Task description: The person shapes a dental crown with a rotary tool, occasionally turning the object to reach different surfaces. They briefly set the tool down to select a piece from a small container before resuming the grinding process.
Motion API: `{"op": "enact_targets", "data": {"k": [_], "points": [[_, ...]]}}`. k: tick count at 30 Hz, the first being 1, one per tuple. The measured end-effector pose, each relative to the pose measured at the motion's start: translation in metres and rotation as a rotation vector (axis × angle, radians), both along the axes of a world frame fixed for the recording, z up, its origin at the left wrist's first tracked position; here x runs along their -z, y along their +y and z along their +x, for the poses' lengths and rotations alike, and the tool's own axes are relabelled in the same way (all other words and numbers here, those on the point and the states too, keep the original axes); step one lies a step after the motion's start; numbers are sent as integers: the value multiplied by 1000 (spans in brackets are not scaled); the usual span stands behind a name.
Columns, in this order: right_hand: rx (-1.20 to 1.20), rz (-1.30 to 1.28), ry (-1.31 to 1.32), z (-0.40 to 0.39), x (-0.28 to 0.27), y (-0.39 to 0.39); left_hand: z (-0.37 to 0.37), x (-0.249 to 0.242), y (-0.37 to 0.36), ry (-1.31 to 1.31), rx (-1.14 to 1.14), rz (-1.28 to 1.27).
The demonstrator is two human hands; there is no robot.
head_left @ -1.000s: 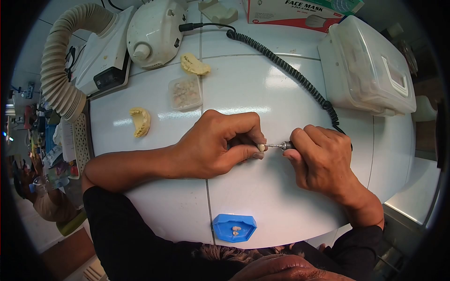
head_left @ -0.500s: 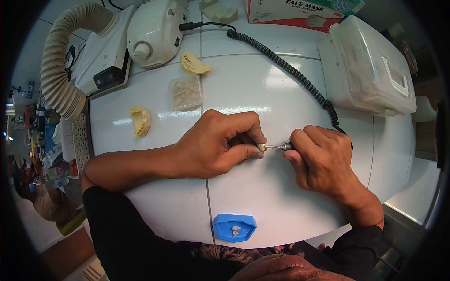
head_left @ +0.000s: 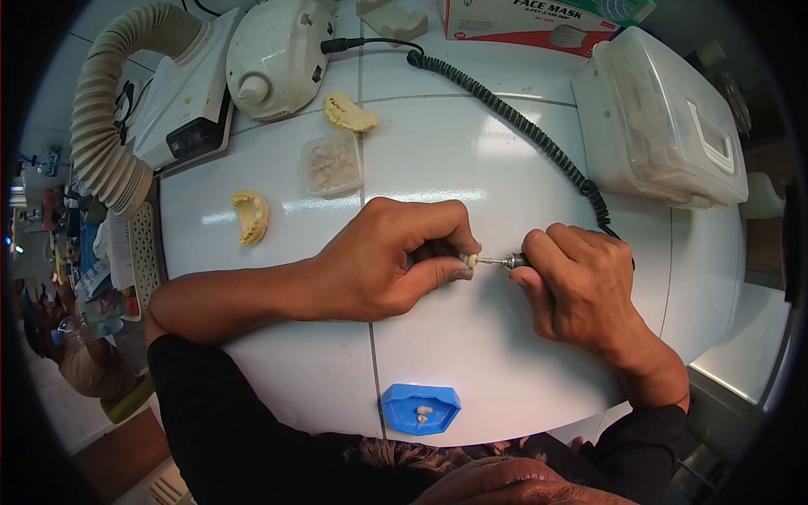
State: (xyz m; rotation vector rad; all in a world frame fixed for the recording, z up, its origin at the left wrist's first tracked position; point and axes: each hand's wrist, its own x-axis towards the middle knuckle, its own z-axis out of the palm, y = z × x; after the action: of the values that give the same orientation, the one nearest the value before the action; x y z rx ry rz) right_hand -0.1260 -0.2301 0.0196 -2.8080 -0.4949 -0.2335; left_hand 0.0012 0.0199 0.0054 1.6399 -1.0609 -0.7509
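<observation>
My left hand (head_left: 396, 257) pinches a small tooth-shaped dental crown (head_left: 472, 260) between thumb and fingertips. From the right, my right hand (head_left: 581, 286) grips a dental handpiece (head_left: 515, 261), its thin bur pointing left with the tip right at the crown. A black coiled cord (head_left: 522, 122) runs from behind my right hand up to the white control unit (head_left: 278, 63). Nearer my body, a blue tray (head_left: 421, 427) holds several small tooth-like pieces. Beyond my left hand lie two yellowish dental casts, one horseshoe-shaped cast (head_left: 251, 217) and one marked cast (head_left: 349, 114).
A clear box (head_left: 332, 166) of small pieces sits beside the marked cast. At the back left stands a white machine with a ribbed hose (head_left: 97, 109). A lidded plastic case (head_left: 665, 126) and a face mask box (head_left: 526, 29) occupy the back right.
The crown has turned slightly in my left fingertips against the bur. Both hands stay nearly in place.
</observation>
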Motion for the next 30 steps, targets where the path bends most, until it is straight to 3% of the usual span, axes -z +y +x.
{"op": "enact_targets", "data": {"k": [30], "points": [[-11,-12,21,0,-2,-1,-1,-1,0,1,1,0]]}}
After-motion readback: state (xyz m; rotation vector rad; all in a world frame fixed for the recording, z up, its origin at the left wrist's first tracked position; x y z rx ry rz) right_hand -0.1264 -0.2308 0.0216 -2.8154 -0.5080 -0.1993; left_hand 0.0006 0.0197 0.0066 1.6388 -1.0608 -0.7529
